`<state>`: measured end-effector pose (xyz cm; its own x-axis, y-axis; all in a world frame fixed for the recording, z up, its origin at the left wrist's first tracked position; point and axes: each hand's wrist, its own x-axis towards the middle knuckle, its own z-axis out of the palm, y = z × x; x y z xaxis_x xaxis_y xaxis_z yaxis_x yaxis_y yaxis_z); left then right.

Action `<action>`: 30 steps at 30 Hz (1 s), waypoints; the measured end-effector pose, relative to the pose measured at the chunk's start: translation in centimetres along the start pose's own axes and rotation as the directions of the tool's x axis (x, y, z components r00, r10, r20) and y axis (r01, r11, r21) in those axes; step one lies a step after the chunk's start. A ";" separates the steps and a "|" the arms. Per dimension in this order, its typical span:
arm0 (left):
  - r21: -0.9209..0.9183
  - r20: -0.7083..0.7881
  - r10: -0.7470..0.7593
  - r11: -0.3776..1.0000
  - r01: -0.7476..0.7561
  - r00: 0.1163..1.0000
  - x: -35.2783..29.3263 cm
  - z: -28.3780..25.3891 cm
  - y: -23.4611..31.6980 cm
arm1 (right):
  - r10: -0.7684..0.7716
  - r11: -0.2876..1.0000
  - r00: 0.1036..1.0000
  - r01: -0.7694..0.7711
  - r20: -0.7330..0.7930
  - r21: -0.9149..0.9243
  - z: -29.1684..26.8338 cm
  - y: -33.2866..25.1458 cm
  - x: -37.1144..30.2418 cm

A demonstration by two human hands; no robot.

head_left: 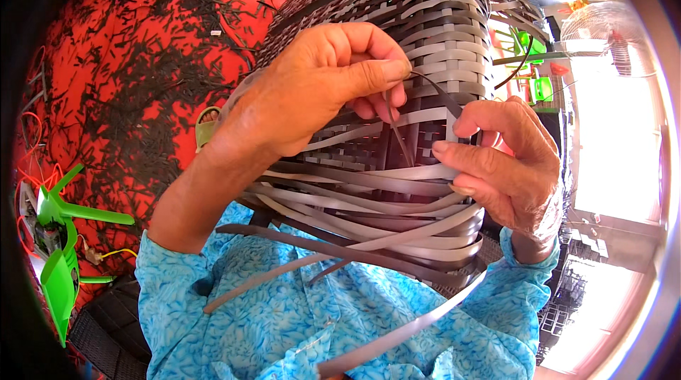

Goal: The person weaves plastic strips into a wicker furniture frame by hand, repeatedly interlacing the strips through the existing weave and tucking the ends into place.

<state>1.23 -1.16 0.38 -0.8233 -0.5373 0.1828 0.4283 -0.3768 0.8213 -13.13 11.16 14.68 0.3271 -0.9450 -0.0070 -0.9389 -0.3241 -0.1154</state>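
Note:
A half-woven piece of plastic wicker in grey and dark brown stands in front of me, its loose strips bent across the near side. My left hand is closed in a pinch on a thin dark brown strip. From the fingertips the strip arcs right to the corner of the weave, while a narrow end hangs below the fingers. At that corner is my right hand, its fingers curled round the woven edge beside the strip. Several long loose strips cross near my blue patterned shirt.
Dark strip offcuts litter the red floor at left. A green-bladed fan with orange cords lies at lower left. A wire-caged fan and green items stand at upper right.

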 end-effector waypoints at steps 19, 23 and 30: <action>-0.328 0.025 -0.128 0.936 0.129 0.992 -2.2 -0.5 -0.6 | -0.135 0.989 0.991 0.135 0.005 -0.066 -0.3 0.4 0.4; 0.358 -0.064 0.231 0.913 -0.194 0.971 -2.4 -1.6 1.4 | -0.183 0.982 0.983 0.183 -0.006 -0.052 -0.2 0.3 0.5; 0.919 0.369 0.547 -0.094 -0.383 0.751 -2.5 -2.6 3.6 | -0.185 0.982 0.982 0.186 0.022 -0.020 -0.5 0.1 1.0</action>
<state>5.83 -3.15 1.50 -0.5217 -0.3310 0.7863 -0.0672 0.9347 0.3489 -12.91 10.14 15.12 0.4978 -0.8673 -0.0072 -0.8637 -0.4950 -0.0951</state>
